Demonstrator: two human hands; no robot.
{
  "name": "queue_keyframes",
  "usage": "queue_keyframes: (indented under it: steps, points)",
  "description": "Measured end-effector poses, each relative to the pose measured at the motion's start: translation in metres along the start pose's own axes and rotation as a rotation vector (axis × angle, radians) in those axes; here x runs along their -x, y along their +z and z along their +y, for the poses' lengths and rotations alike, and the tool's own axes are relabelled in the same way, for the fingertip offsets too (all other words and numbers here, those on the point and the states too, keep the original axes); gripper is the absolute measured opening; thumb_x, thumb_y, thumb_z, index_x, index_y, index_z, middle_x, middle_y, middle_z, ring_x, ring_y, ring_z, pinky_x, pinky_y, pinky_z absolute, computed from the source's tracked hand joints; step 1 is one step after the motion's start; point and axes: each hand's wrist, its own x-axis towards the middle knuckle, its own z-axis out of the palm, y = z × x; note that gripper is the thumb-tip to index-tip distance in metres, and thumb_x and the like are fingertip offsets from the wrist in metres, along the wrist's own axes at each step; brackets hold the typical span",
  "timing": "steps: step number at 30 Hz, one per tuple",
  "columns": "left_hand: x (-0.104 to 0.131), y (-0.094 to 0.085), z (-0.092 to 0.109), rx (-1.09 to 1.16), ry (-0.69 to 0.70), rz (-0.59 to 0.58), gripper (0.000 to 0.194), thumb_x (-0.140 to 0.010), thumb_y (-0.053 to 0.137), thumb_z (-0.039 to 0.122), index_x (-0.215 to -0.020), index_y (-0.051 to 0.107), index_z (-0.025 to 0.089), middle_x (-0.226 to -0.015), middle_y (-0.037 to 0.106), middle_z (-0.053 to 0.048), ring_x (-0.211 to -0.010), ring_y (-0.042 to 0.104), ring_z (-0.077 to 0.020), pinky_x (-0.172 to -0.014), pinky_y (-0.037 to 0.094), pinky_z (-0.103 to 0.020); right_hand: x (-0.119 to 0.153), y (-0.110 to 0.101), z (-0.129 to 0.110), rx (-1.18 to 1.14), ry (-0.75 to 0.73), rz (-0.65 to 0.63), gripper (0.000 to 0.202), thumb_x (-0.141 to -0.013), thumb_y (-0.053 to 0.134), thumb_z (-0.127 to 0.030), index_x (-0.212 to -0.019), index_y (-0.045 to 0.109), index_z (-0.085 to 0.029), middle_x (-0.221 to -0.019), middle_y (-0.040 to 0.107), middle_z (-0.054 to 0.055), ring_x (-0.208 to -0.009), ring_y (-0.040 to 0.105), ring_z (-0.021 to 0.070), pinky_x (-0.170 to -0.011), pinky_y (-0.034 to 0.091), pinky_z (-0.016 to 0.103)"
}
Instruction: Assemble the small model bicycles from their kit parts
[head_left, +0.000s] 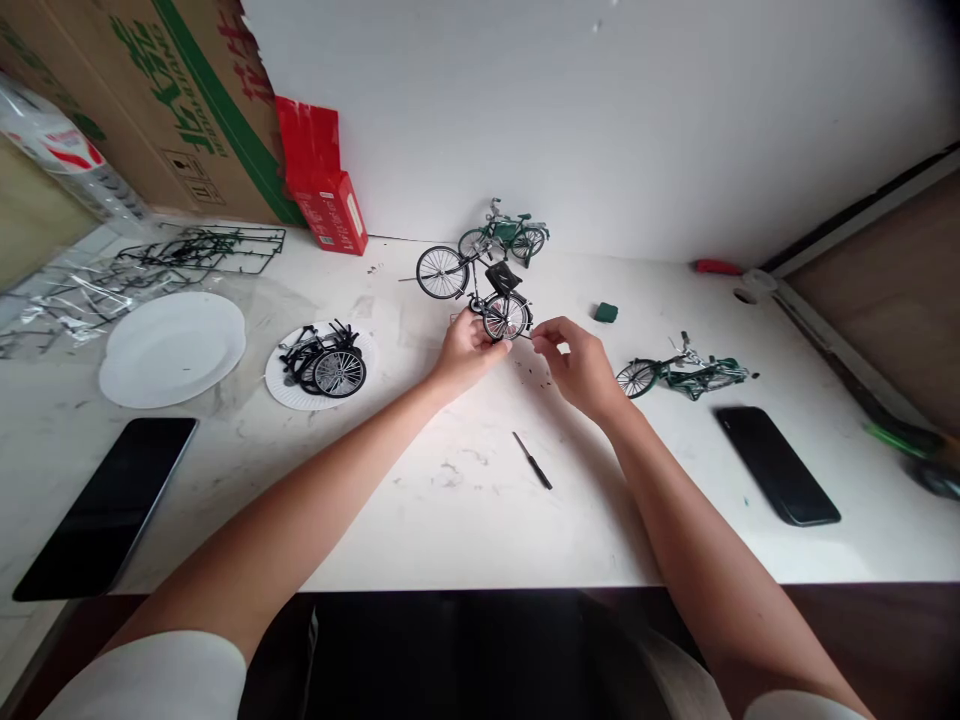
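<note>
Over the counter's (450, 540) far middle, the left hand's (472, 352) fingers pinch the black bike (502, 278) low, probably to steady it; the right hand's (576, 365) fingers pinch together beside its wheel, seemingly on a thin piece.

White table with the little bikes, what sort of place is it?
Probably a hobby worktable, though little of the room shows: it has a small screwdriver, loose black bicycle parts on a white plate, and a black miniature bicycle in the left hand.
</note>
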Motion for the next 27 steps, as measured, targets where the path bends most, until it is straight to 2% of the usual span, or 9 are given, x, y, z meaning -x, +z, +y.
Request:
queue_keyframes:
  steps: [3,6,10,12,15,17,21,27]
  points:
    - [0.0,0.001,-0.001,0.02,-0.005,-0.007,0.057,-0.069,0.095,0.021,-0.113,0.059,0.019,-0.103,0.081,-0.008,-0.097,0.081,-0.0245,-0.095,0.066,-0.041,-0.002,0.002,0.005,-0.066,-0.025,0.129,0.024,-0.105,0.059,-0.034,-0.113,0.077,-0.021,-0.097,0.074,0.009,-0.083,0.069,0.0225,-0.072,0.059,0.039]
    - [0.001,0.001,-0.003,0.009,-0.005,-0.018,0.053,-0.072,0.094,0.021,-0.112,0.059,0.019,-0.104,0.081,-0.01,-0.094,0.082,-0.0245,-0.096,0.067,-0.042,-0.002,0.004,0.006,-0.135,-0.024,0.174,0.03,-0.106,0.061,-0.047,-0.108,0.08,-0.023,-0.101,0.074,0.01,-0.078,0.069,0.0212,-0.069,0.063,0.041]
    - [0.002,0.002,-0.006,-0.031,0.006,-0.032,0.053,-0.073,0.094,0.021,-0.113,0.059,0.019,-0.105,0.081,-0.01,-0.091,0.081,-0.023,-0.092,0.067,-0.04,-0.002,0.009,0.004,-0.302,0.016,0.158,0.044,-0.103,0.063,-0.067,-0.105,0.073,-0.023,-0.092,0.075,0.007,-0.082,0.072,0.021,-0.076,0.067,0.041]
    - [0.002,0.002,-0.007,-0.035,0.02,-0.026,0.053,-0.073,0.093,0.019,-0.114,0.059,0.019,-0.105,0.081,-0.01,-0.093,0.081,-0.0224,-0.091,0.067,-0.038,-0.003,0.011,0.003,-0.359,0.014,0.191,0.048,-0.102,0.062,-0.072,-0.107,0.069,-0.024,-0.096,0.076,0.008,-0.088,0.074,0.0217,-0.076,0.067,0.039]
    - [0.003,0.003,-0.008,-0.025,0.034,-0.021,0.054,-0.074,0.092,0.017,-0.117,0.06,0.018,-0.104,0.081,-0.01,-0.095,0.08,-0.0219,-0.091,0.068,-0.038,-0.004,0.01,0.002,-0.306,0.01,0.277,0.048,-0.1,0.065,-0.072,-0.106,0.071,-0.025,-0.112,0.077,0.011,-0.1,0.074,0.0238,-0.072,0.065,0.036]
    - [0.003,0.003,-0.008,-0.016,0.038,-0.022,0.054,-0.074,0.092,0.018,-0.118,0.06,0.018,-0.102,0.08,-0.009,-0.092,0.079,-0.021,-0.091,0.068,-0.039,-0.005,0.009,0.003,-0.259,0.021,0.308,0.049,-0.1,0.063,-0.073,-0.104,0.073,-0.025,-0.115,0.076,0.011,-0.099,0.074,0.0238,-0.071,0.064,0.036]
    - [0.004,0.004,-0.008,0.002,0.033,-0.036,0.055,-0.074,0.092,0.02,-0.119,0.06,0.018,-0.101,0.08,-0.008,-0.089,0.08,-0.0205,-0.089,0.069,-0.039,-0.005,0.01,0.004,-0.292,0.045,0.299,0.051,-0.101,0.061,-0.073,-0.106,0.073,-0.024,-0.106,0.077,0.01,-0.089,0.074,0.0222,-0.072,0.063,0.038]
    - [0.005,0.005,-0.005,0.002,0.013,-0.037,0.067,-0.067,0.097,0.019,-0.122,0.059,0.018,-0.104,0.082,-0.011,-0.094,0.082,-0.0243,-0.09,0.07,-0.041,-0.004,0.012,-0.001,-0.328,-0.006,0.249,0.045,-0.097,0.071,-0.07,-0.101,0.071,-0.025,-0.111,0.078,0.009,-0.097,0.074,0.0239,-0.075,0.062,0.038]
